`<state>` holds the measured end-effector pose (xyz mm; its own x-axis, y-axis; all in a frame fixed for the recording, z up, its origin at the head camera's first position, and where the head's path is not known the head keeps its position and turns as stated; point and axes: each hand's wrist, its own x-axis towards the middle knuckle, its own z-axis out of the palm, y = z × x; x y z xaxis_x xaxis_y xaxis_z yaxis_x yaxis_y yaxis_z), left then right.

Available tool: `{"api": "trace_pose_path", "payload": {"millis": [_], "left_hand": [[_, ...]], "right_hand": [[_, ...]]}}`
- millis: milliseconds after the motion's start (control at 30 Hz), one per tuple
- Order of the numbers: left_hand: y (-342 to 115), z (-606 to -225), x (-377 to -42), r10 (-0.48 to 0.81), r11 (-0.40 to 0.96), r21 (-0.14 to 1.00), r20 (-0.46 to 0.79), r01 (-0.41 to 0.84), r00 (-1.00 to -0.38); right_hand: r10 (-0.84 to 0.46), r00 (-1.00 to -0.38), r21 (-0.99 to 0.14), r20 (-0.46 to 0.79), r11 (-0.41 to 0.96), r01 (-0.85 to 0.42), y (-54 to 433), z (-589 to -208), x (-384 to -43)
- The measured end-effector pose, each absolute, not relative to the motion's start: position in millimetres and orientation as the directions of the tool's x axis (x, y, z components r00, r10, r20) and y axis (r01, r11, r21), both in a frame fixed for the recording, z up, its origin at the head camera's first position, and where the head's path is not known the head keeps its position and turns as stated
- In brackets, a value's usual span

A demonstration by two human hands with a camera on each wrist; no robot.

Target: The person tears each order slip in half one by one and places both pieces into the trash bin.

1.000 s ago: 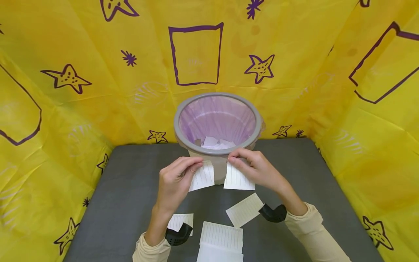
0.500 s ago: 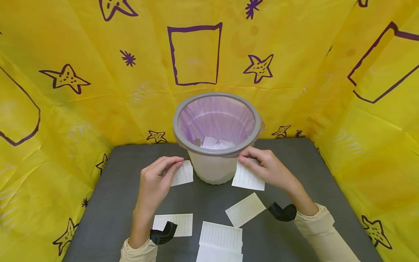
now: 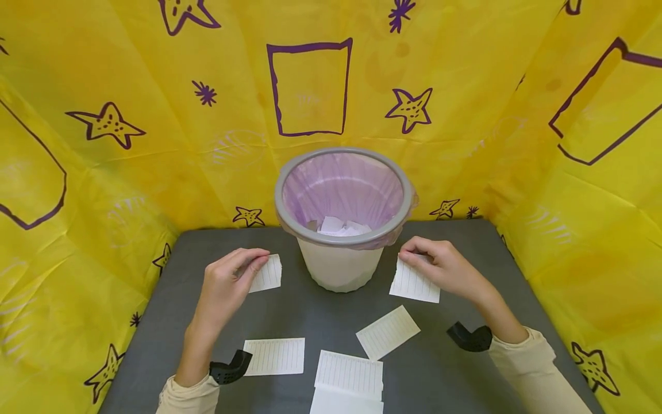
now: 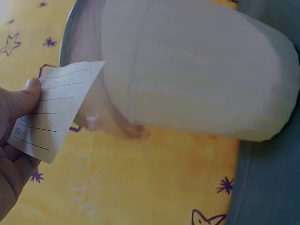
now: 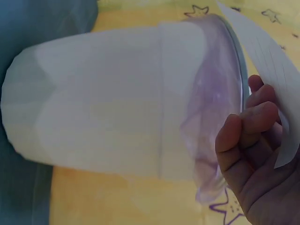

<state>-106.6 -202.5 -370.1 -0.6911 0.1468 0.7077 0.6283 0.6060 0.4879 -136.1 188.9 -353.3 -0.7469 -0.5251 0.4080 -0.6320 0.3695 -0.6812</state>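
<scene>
My left hand (image 3: 224,287) pinches a torn piece of lined paper (image 3: 268,272) by its upper edge, left of the waste bin. Checkbox squares and ruled lines show on this piece (image 4: 58,108) in the left wrist view. On the bin's other side my right hand (image 3: 445,267) holds a second torn lined piece (image 3: 414,283), its ragged edge facing the bin. The right wrist view has that paper (image 5: 276,65) curving past my curled fingers. Between the hands stands the whitish waste bin (image 3: 338,264), with a grey rim and a purple liner. White paper scraps (image 3: 341,226) lie inside it.
Lined sheets lie on the dark grey table (image 3: 170,322): one at the left (image 3: 275,356), one tilted at the right (image 3: 388,332), and an overlapping pair (image 3: 349,374) at the front. Yellow cloth (image 3: 222,144) with purple drawings encloses the back and sides.
Both hands have moved apart, the left one to the left and the right one to the right, each carrying its piece of paper. The gap between the pieces has widened in front of the bin.
</scene>
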Motion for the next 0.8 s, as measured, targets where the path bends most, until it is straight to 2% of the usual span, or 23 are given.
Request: {"api": "trace_pose_path", "payload": {"millis": [467, 600, 800], "left_hand": [[-243, -361, -116, 0.144, 0.684, 0.444, 0.696, 0.579, -0.704], [-251, -354, -121, 0.135, 0.692, 0.427, 0.715, 0.582, -0.686], [-253, -366, -119, 0.127, 0.69, 0.436, 0.713, 0.578, -0.689]], "right_hand": [[-0.489, -0.799, -0.661, 0.351, 0.475, -0.581, 226, -365, -143], [-0.477, -0.806, -0.655, 0.351, 0.491, -0.575, 234, -361, -143], [-0.471, -0.813, -0.652, 0.342, 0.505, -0.566, 242, -364, -143]]}}
